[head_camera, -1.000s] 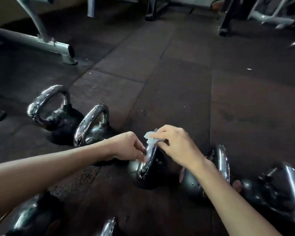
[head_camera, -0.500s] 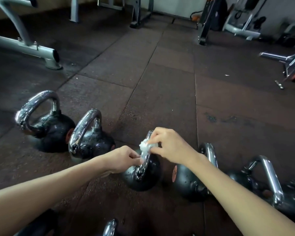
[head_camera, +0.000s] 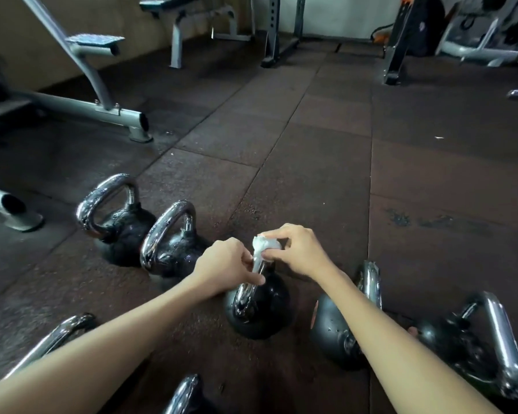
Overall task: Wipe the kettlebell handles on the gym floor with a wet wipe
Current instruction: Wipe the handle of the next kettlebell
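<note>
Several black kettlebells with chrome handles stand in a row on the dark rubber floor. The middle kettlebell (head_camera: 259,309) is between my hands. My right hand (head_camera: 296,252) pinches a crumpled white wet wipe (head_camera: 265,245) against the top of its chrome handle. My left hand (head_camera: 226,265) grips the near side of the same handle, fingers curled round it. Two kettlebells (head_camera: 123,222) (head_camera: 174,246) stand to the left. Two more (head_camera: 341,333) (head_camera: 476,345) lie to the right, partly behind my right forearm.
More chrome handles (head_camera: 51,339) (head_camera: 183,392) poke in at the bottom edge. A grey bench frame (head_camera: 96,109) stands at the left, a weight bench (head_camera: 189,22) and dark rack posts (head_camera: 401,40) at the back. Rubber tiles stretch ahead.
The view has tilted up, showing more of the room. My right hand has slid the wipe up to the top of the handle. My left hand stays on the handle.
</note>
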The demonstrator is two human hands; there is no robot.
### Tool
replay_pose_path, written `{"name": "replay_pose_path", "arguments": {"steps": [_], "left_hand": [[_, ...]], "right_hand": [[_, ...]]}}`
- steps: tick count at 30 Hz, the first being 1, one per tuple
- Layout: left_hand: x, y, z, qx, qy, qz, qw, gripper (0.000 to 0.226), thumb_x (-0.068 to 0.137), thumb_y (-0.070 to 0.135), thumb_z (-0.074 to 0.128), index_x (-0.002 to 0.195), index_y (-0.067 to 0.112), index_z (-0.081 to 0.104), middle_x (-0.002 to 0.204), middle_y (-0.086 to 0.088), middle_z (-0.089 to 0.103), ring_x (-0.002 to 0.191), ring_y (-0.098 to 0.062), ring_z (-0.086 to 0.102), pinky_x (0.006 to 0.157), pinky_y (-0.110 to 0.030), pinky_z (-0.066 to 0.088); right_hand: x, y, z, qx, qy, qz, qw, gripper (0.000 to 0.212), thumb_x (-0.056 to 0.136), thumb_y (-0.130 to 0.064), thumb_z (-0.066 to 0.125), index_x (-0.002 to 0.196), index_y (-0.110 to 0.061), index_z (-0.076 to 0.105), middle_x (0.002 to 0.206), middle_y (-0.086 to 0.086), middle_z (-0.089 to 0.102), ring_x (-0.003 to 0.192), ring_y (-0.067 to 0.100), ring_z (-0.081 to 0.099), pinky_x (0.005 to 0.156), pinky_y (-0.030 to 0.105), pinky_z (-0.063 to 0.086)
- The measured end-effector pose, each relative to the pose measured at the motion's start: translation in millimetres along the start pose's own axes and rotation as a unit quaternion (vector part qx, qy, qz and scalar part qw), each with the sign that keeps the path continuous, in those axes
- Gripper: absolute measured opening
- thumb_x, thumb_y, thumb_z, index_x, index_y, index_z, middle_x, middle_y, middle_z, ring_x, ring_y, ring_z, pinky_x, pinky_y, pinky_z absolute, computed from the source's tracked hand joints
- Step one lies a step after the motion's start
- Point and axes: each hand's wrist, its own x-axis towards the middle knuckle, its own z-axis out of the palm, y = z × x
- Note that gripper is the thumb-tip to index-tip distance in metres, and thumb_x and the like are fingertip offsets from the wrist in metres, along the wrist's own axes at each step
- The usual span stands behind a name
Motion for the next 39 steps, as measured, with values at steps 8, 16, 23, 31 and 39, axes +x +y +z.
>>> {"name": "replay_pose_path", "arguments": {"steps": [8, 16, 23, 31, 39], "left_hand": [[-15.2, 0.1, 16.0, -0.033, 0.032, -0.043, 0.998, 0.048, 0.071, 0.045, 0.091, 0.115, 0.032, 0.077, 0.1, 0.011, 0.078, 0.099, -0.008, 0.072, 0.091, -0.032, 0.058], [-43.4, -4.4, 15.9, -0.033, 0.058, -0.044, 0.997, 0.048, 0.077, 0.04, 0.089, 0.122, 0.031, 0.075, 0.108, 0.007, 0.078, 0.105, -0.008, 0.072, 0.095, -0.03, 0.057], [-66.0, -12.8, 30.5, -0.043, 0.087, -0.049, 0.994, 0.062, 0.08, 0.039, 0.087, 0.137, 0.032, 0.066, 0.12, 0.008, 0.076, 0.113, -0.003, 0.069, 0.097, -0.024, 0.054], [-92.6, -47.8, 38.5, -0.009, 0.102, -0.068, 0.992, 0.067, 0.072, 0.061, 0.085, 0.134, 0.048, 0.064, 0.112, 0.019, 0.076, 0.109, -0.003, 0.069, 0.093, -0.032, 0.057], [-87.3, -52.2, 40.6, 0.018, 0.108, -0.06, 0.992, 0.065, 0.075, 0.066, 0.079, 0.135, 0.05, 0.061, 0.102, 0.016, 0.078, 0.103, -0.006, 0.071, 0.087, -0.034, 0.058]], "right_hand": [[-3.1, 15.4, 6.7, 0.048, 0.032, 0.039, 0.998, 0.03, 0.078, -0.023, 0.088, 0.107, -0.018, 0.082, 0.092, -0.012, 0.067, 0.075, -0.005, 0.057, 0.066, 0.005, 0.038], [-22.7, 3.4, 19.7, 0.077, 0.021, 0.008, 0.997, 0.032, 0.077, -0.024, 0.089, 0.107, -0.02, 0.081, 0.095, -0.012, 0.065, 0.077, -0.013, 0.057, 0.07, 0.006, 0.041], [-20.8, 3.2, 17.0, 0.113, 0.058, 0.037, 0.991, 0.038, 0.077, -0.031, 0.089, 0.112, -0.022, 0.078, 0.099, -0.013, 0.071, 0.087, 0.008, 0.065, 0.07, 0.01, 0.048], [-32.1, -5.5, 34.7, 0.146, 0.034, -0.027, 0.988, 0.029, 0.075, -0.03, 0.09, 0.101, -0.02, 0.081, 0.091, -0.012, 0.071, 0.081, -0.004, 0.062, 0.069, 0.01, 0.045], [-19.8, -1.8, 32.0, 0.15, 0.02, 0.051, 0.987, 0.028, 0.082, -0.041, 0.083, 0.105, -0.026, 0.081, 0.097, -0.017, 0.072, 0.091, -0.004, 0.064, 0.073, 0.008, 0.044]]}}
